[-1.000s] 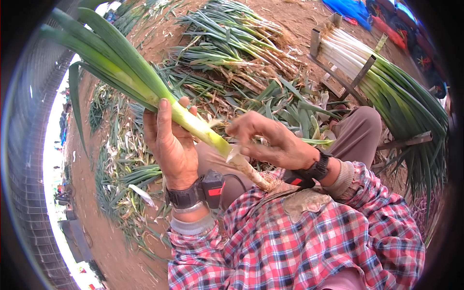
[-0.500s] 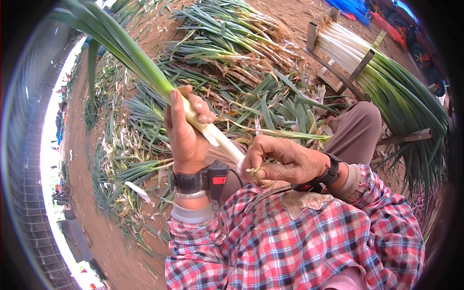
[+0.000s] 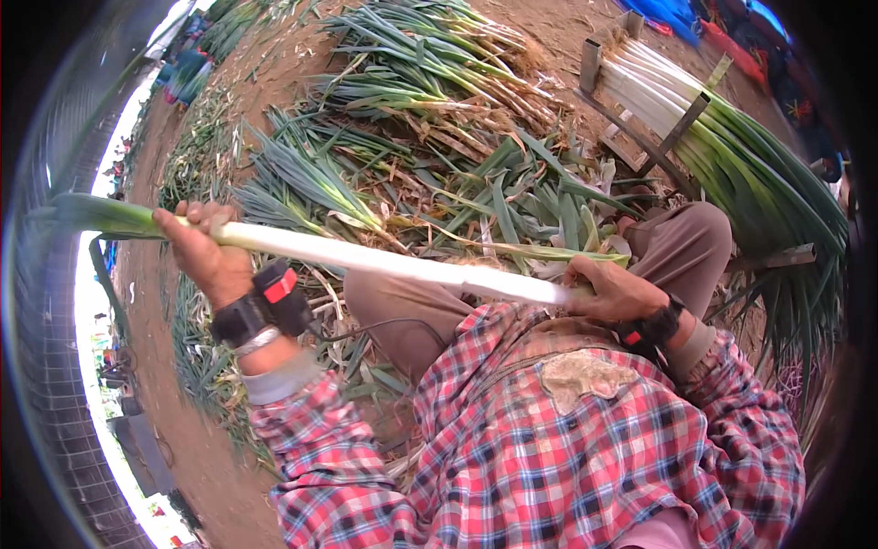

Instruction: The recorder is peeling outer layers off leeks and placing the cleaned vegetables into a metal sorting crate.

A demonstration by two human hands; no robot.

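The left hand (image 3: pixel 212 252) has its fingers (image 3: pixel 174 224) wrapped around a leek (image 3: pixel 393 263), at the place where the green leaves give way to the white shaft. The leaves stick out to the left beyond these fingers, and the shaft runs right from them, sloping slightly down, to the right hand (image 3: pixel 615 288). There the fingers (image 3: pixel 585 270) are curled closed on the white end, which is blurred and partly covered by them. The leek thus lies between the two hands, in front of the lap, its shaft smooth and white.

Just beyond the left fingers, to their right, a few leafy leeks (image 3: pixel 315 178) lie on the ground. Loose leaves (image 3: pixel 512 197) are strewn beyond the right fingers and a little to their left, one long strip (image 3: pixel 549 252) reaching close to them. Farther beyond both sets of fingers is a heap (image 3: pixel 439 69) of leeks with brownish lower ends. Well up and to the right of the right fingers, a metal rack (image 3: pixel 593 69) holds a bundle (image 3: pixel 732 169) of white-shafted leeks, their green ends hanging down.

A knee (image 3: pixel 690 233) is just beyond the right fingers, to their right. Nearer the body than the fingers, each wrist wears a black strap, and the checked shirt (image 3: pixel 567 457) bears a brown patch (image 3: pixel 585 377).
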